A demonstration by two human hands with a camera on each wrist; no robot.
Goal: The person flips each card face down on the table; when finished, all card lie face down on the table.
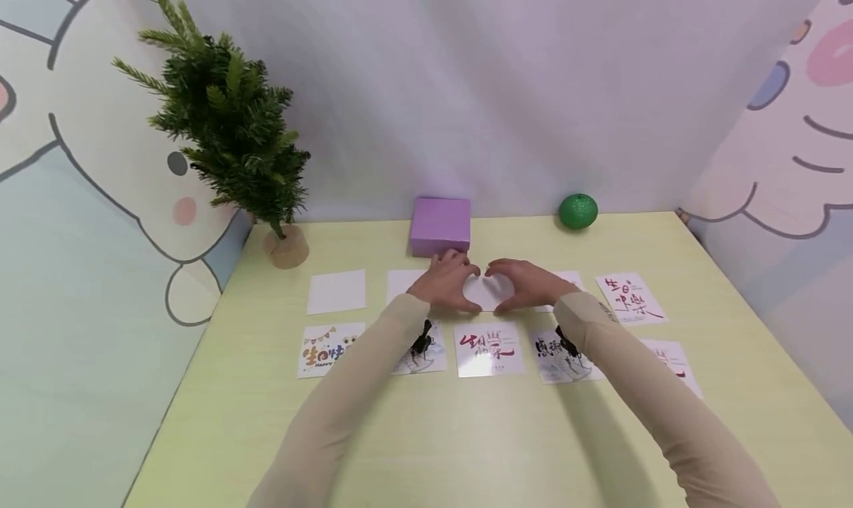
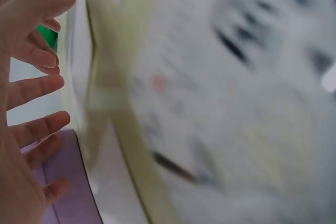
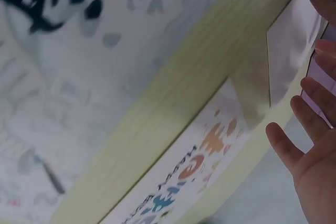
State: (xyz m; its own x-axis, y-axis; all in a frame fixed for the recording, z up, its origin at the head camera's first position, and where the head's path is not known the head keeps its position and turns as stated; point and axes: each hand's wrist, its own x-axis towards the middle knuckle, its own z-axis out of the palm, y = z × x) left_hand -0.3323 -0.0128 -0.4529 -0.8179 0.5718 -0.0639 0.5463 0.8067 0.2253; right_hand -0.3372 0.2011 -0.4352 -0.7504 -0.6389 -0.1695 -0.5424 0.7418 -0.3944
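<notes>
A plain white card (image 1: 486, 293) lies in the back row of cards on the table, between my two hands. My left hand (image 1: 445, 282) is at its left side, thumb and forefinger spread along that side. Mirroring it, my right hand (image 1: 529, 283) is at the right side. Fingers of the left hand (image 2: 31, 135) look relaxed and spread in the left wrist view. The right hand (image 3: 315, 156) also has loosely spread fingers in the right wrist view. Whether either hand presses on the card cannot be told.
Behind the left hand stands a purple box (image 1: 440, 226). A green round object (image 1: 577, 212) sits at the back right, a small artificial tree (image 1: 286, 247) at the back left. Nearer cards include a red-lettered card (image 1: 489, 351) and a colourful birthday card (image 1: 329, 350).
</notes>
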